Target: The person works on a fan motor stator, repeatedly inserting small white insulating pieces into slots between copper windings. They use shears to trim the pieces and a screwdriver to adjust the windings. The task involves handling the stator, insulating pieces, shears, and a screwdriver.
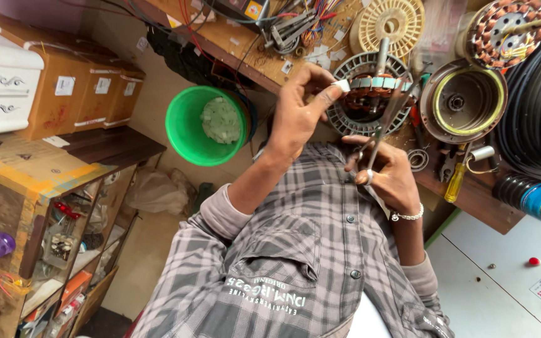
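Observation:
My left hand (pixel 295 116) pinches a small white slip of paper (pixel 340 86) between thumb and forefinger, at the rim of a round fan stator (pixel 370 94) with copper windings and pale slot liners. The stator lies on the wooden workbench (pixel 245 53), with a metal shaft standing up from its middle. My right hand (pixel 388 175), wearing a ring and a beaded bracelet, grips a pair of scissors (pixel 374 141) just below the stator, blades pointing up toward it. My checked shirt fills the lower part of the view.
A green bucket (pixel 205 125) sits below the bench at left. Right of the stator lie a round metal motor housing (pixel 463 100), a second wound stator (pixel 508 31), a cream spool (pixel 388 24), a yellow-handled screwdriver (pixel 455 181) and black cable coils (pixel 540 106). Cardboard boxes (pixel 76 87) and shelves stand left.

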